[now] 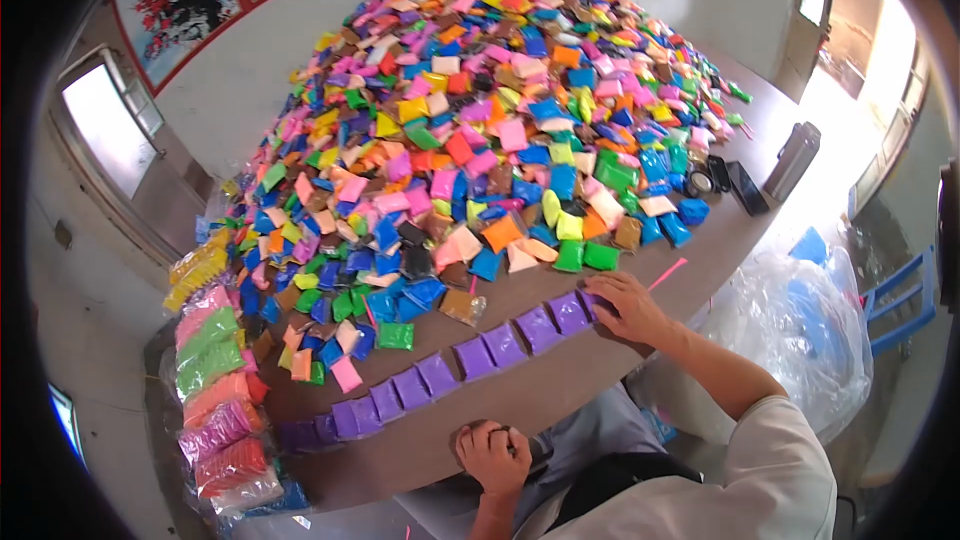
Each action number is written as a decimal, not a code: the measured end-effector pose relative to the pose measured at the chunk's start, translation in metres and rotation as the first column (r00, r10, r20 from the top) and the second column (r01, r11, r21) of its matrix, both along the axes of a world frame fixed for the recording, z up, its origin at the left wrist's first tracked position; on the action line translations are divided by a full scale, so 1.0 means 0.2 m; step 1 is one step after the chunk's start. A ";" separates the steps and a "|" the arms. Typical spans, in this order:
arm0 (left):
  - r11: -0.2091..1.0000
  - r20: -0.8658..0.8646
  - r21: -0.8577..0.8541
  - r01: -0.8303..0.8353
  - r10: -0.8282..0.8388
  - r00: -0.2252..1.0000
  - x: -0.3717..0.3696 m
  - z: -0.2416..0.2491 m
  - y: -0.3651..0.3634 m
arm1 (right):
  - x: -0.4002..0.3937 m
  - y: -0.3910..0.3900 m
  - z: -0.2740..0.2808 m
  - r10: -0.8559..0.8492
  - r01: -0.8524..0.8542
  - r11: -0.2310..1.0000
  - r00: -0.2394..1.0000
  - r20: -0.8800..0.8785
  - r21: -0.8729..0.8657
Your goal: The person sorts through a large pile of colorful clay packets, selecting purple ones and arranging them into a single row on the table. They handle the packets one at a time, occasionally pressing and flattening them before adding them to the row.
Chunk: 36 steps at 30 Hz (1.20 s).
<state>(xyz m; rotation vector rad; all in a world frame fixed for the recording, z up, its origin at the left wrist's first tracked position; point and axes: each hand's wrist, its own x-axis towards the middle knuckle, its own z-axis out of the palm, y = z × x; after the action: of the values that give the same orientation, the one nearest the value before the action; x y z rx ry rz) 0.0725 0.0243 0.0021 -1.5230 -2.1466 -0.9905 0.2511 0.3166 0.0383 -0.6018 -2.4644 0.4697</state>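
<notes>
A slanting row of small purple packets (436,375) lies along the near part of the brown table (450,440). At the row's right end my right hand (625,308) has its fingers bent over the last purple packet (588,304), partly covering it. My left hand (493,456) is at the table's near edge, below the row and apart from it. Its fingers are curled in, and nothing shows between them.
A large heap of coloured packets (480,130) covers the back of the table. Bundled packets in clear bags (215,380) line the left edge. On the right are a thermos (793,160), a roll of tape (699,183), a black box (747,188) and a plastic bag (790,340).
</notes>
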 end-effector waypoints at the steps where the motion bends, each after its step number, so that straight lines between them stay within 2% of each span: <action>1: 1.000 0.020 0.000 0.015 -0.015 1.000 0.00 0.01 0.00 | 0.00 0.00 0.01 -0.001 0.001 1.000 1.000 -0.001 0.006; 6: 0.996 0.045 -0.028 0.081 -0.080 0.996 -0.04 0.02 -0.04 | -0.06 -0.03 0.05 -0.064 0.073 0.994 0.991 -0.118 0.078; 9: 0.980 0.110 -0.090 0.179 -0.169 0.979 -0.12 0.06 -0.10 | -0.10 -0.05 0.12 -0.093 0.113 0.987 0.982 -0.166 0.115; 12: 0.974 0.179 -0.201 0.103 -0.067 0.982 -0.32 0.16 -0.20 | -0.20 -0.01 0.19 -0.052 0.072 0.992 0.982 -0.181 0.108; 14: 0.981 0.127 -0.188 -0.047 0.072 0.989 -0.51 0.16 -0.31 | -0.28 0.03 0.25 -0.023 0.031 0.999 0.985 -0.170 0.043; 16: 0.968 0.358 -0.124 -0.218 0.249 0.900 -0.64 0.14 -0.43 | -0.37 0.07 0.29 0.017 -0.015 1.000 0.977 -0.210 0.009; 19: 0.947 0.514 -0.056 -0.315 0.298 0.804 -0.76 0.04 -0.58 | -0.52 0.16 0.28 0.093 -0.091 0.996 0.975 -0.203 0.022; 22: 0.931 0.123 -0.080 -0.355 0.363 0.924 -0.68 0.03 -0.54 | -0.68 0.20 0.20 0.207 -0.196 0.977 0.963 -0.172 0.083; 25: 0.909 0.001 -0.085 -0.408 0.409 0.912 -0.68 -0.04 -0.52 | -0.80 0.16 0.17 0.249 -0.239 0.961 0.967 -0.061 0.136; 26: 0.910 -0.003 -0.073 -0.408 0.408 0.913 -0.68 -0.04 -0.50 | -0.83 0.14 0.16 0.245 -0.241 0.959 0.970 -0.008 0.148; 29: 0.918 -0.053 -0.070 -0.390 0.387 0.921 -0.65 0.03 -0.49 | -0.89 0.07 0.10 0.359 -0.345 0.924 0.931 -0.061 0.162; 31: 0.931 -0.140 -0.099 -0.351 0.337 0.931 -0.64 0.12 -0.47 | -0.92 0.02 0.04 0.397 -0.397 0.904 0.917 0.036 0.160; 33: 0.930 -0.134 -0.120 -0.347 0.331 0.934 -0.63 0.14 -0.46 | -0.93 -0.02 -0.01 0.417 -0.445 0.878 0.892 0.175 0.177; 36: 0.935 -0.137 -0.127 -0.332 0.315 0.939 -0.63 0.14 -0.45 | -0.94 -0.06 -0.02 0.393 -0.442 0.879 0.884 0.253 0.179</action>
<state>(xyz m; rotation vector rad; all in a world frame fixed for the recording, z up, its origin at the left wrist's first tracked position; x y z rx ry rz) -0.0537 -0.0658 0.0303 -1.1954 -2.3314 -0.6288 0.0623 0.3038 0.0348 -0.0094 -2.8089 0.2804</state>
